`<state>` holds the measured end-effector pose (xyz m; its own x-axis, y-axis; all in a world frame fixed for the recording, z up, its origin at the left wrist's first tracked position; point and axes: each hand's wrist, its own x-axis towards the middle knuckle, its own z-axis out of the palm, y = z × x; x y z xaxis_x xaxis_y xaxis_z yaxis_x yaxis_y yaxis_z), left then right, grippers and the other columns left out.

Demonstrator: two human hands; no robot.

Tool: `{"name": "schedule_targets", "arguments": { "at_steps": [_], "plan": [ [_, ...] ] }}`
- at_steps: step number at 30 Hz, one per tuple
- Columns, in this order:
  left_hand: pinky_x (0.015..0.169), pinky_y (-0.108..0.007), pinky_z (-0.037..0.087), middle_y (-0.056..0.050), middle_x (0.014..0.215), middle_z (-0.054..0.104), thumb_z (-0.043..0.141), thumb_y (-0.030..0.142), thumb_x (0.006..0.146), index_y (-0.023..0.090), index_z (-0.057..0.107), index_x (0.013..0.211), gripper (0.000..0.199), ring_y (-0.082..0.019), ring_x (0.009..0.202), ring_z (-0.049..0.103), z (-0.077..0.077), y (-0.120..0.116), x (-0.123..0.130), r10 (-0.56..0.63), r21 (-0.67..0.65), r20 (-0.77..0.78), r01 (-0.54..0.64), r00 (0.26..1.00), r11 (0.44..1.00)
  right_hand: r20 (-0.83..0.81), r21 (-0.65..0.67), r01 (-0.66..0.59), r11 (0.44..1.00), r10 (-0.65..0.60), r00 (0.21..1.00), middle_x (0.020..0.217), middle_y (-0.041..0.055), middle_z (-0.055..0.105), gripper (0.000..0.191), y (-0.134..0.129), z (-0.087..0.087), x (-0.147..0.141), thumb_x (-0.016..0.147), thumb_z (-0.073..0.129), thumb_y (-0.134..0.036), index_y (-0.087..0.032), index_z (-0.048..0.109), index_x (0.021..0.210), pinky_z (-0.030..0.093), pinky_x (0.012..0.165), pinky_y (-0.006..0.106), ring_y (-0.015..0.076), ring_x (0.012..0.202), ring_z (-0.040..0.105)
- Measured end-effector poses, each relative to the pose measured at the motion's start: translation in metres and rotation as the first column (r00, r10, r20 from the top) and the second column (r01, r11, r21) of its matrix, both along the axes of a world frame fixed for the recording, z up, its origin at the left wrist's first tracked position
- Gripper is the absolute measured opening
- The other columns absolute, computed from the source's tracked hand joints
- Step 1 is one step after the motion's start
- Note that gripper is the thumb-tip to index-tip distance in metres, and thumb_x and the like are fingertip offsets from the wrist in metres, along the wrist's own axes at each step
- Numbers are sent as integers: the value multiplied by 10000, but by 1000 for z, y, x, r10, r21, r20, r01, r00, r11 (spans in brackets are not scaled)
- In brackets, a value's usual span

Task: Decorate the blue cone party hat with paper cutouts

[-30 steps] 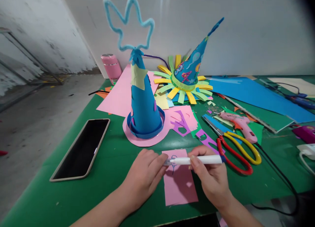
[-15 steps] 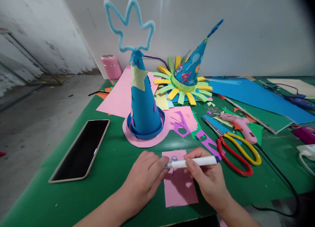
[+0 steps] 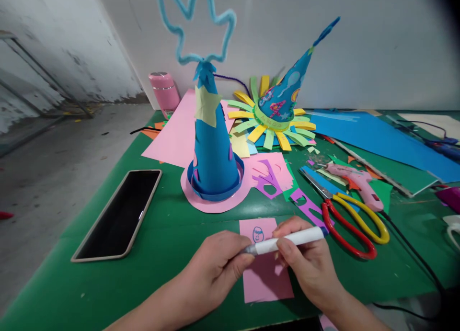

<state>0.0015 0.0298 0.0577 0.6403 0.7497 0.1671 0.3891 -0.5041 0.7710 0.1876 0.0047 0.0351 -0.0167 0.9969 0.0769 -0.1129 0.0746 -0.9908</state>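
Note:
A white marker [image 3: 270,245] with a dark blue end is held level between my two hands, over a pink paper rectangle [image 3: 268,287]. My left hand [image 3: 219,264] pinches its grey end between thumb and fingers. Closed around the white barrel near the blue end is my right hand [image 3: 305,254]. Whether the tip is capped cannot be made out under my left fingers. On the upper part of the paper is a small blue drawing [image 3: 258,234], a circle with a smile and some lettering. Just beyond stands a blue paper cone hat [image 3: 213,154] with a pink brim.
Left lies a phone [image 3: 120,213]. Red-and-yellow scissors [image 3: 332,197] and a pink glue gun [image 3: 354,180] with its black cord are at right. A second cone hat [image 3: 282,98], a pink bottle [image 3: 164,94], purple paper scraps [image 3: 268,180] and a blue sheet [image 3: 377,137] lie farther back.
My hands and the marker have shifted slightly down, uncovering the drawing's face and lettering. The view has tilted a little, with the hats sitting higher and more to the right.

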Motion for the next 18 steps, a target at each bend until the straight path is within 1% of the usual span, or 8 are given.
{"name": "schedule_targets", "arguments": {
  "at_steps": [5, 8, 11, 14, 15, 16, 17, 18],
  "plan": [
    [565, -195, 425, 9, 707, 630, 405, 264, 899, 187, 572, 755, 234, -110, 612, 564, 4, 1, 2, 3, -134, 34, 2, 999, 991, -20, -15, -18, 1000, 17, 1000, 515, -53, 548, 62, -1, 1, -1, 807, 601, -274, -222, 575, 783, 418, 391, 164, 68, 397, 476],
    [530, -196, 415, 10, 666, 622, 407, 270, 896, 182, 600, 753, 256, -108, 578, 553, 4, 6, 4, 8, -129, 16, -6, 1000, 992, -27, -37, 4, 999, -5, 1000, 520, -49, 558, 81, 0, 0, -3, 795, 613, -283, -213, 587, 762, 416, 394, 164, 67, 401, 479],
    [506, -215, 407, 9, 608, 577, 470, 335, 863, 171, 624, 858, 225, -117, 540, 521, 0, 11, 2, 99, 44, 2, -99, 995, 994, -47, -20, 52, 998, -53, 997, 521, -45, 561, 102, 6, 3, -1, 798, 606, -297, -207, 601, 751, 404, 382, 165, 73, 410, 485],
    [547, -252, 427, -6, 675, 552, 562, 403, 794, 143, 512, 1136, 433, -145, 596, 514, -6, 10, -6, 234, 276, 27, -232, 972, 933, -28, 115, 236, 965, -235, 972, 509, -55, 525, 82, 16, 12, 9, 831, 563, -291, -227, 603, 800, 380, 386, 175, 83, 423, 466],
    [562, -261, 429, -16, 705, 551, 573, 388, 787, 139, 481, 1164, 461, -153, 624, 513, -8, 8, -8, 249, 332, 26, -244, 968, 911, 35, 178, 296, 938, -306, 951, 534, -49, 528, 71, 21, 17, 15, 835, 558, -285, -233, 606, 827, 390, 410, 191, 93, 449, 474],
    [578, -269, 427, -25, 729, 554, 568, 346, 794, 144, 488, 1143, 411, -159, 650, 512, -9, 7, -10, 243, 374, 17, -232, 970, 898, 142, 244, 316, 917, -356, 923, 586, -33, 553, 76, 27, 21, 21, 834, 557, -274, -236, 613, 868, 421, 457, 216, 112, 504, 510],
    [591, -274, 422, -32, 739, 558, 551, 286, 805, 153, 520, 1081, 308, -161, 666, 510, -10, 5, -10, 222, 408, 5, -205, 975, 890, 300, 307, 291, 906, -383, 874, 706, -1, 604, 108, 34, 24, 28, 824, 568, -255, -237, 619, 917, 461, 538, 252, 141, 606, 562],
    [602, -281, 415, -37, 739, 564, 527, 224, 811, 158, 551, 1001, 203, -162, 674, 508, -10, 4, -10, 193, 435, -10, -169, 981, 884, 474, 387, 203, 899, -383, 793, 830, 30, 630, 149, 41, 27, 35, 817, 569, -232, -234, 623, 956, 483, 641, 293, 173, 725, 590]
  ]
}}
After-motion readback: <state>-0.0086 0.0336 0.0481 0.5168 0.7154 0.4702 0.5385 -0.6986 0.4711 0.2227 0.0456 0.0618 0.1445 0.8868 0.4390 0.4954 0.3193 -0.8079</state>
